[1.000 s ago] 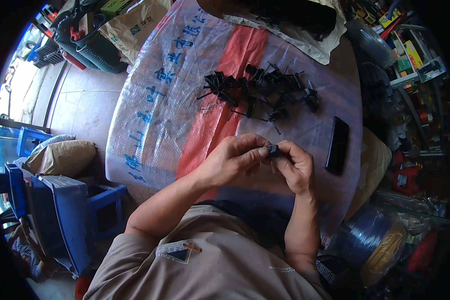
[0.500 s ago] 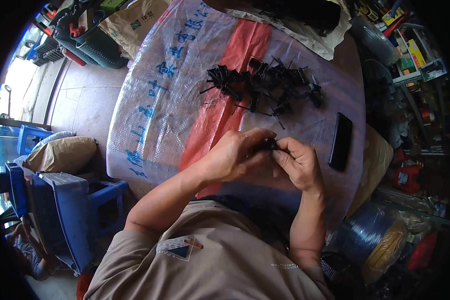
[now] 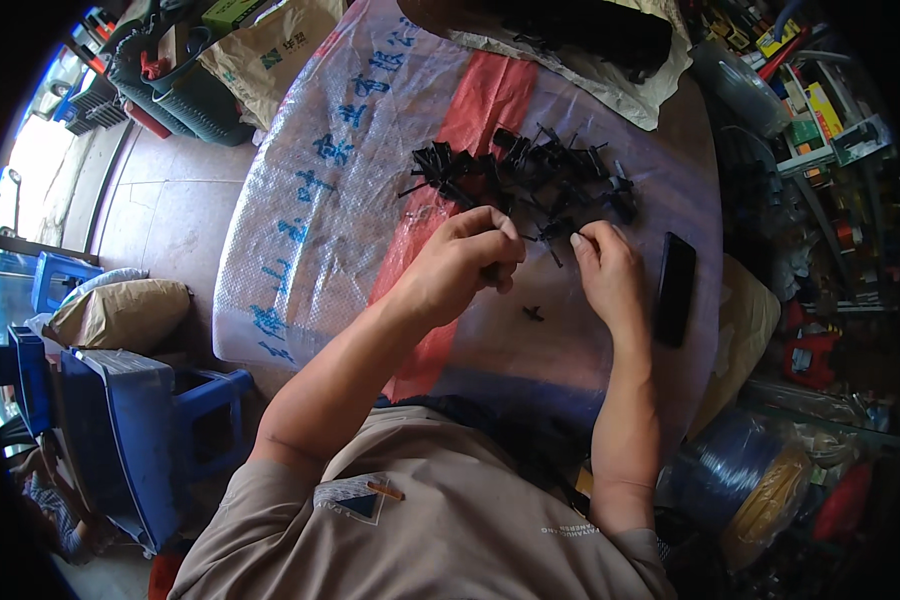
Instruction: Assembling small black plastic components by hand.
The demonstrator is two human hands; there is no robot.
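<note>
My left hand [image 3: 467, 255] is curled closed over the red stripe of the sheet. A dark bit shows under its fingers, too hidden to name. To its right my right hand [image 3: 612, 275] has its fingertips drawn together at the near edge of a heap of black plastic parts [image 3: 560, 160] with thin stems. Whatever those fingertips pinch, if anything, cannot be made out. Between the hands and nearer to me is one small black plastic piece [image 3: 533, 313], apart from both. The heap spreads across the sheet beyond my hands.
A translucent woven sheet [image 3: 290, 200] covers the work surface. On its right lies a black phone [image 3: 676, 290]. Brown paper with a dark mass [image 3: 590, 35] sits at the far edge. Blue stools [image 3: 210, 410] stand left, crowded shelves [image 3: 830, 150] right, and wrapped coils [image 3: 760, 490] lower right.
My hands have come apart from their joined hold. The right moved up toward the heap, the left slightly up and left. A small black piece now shows between them.
</note>
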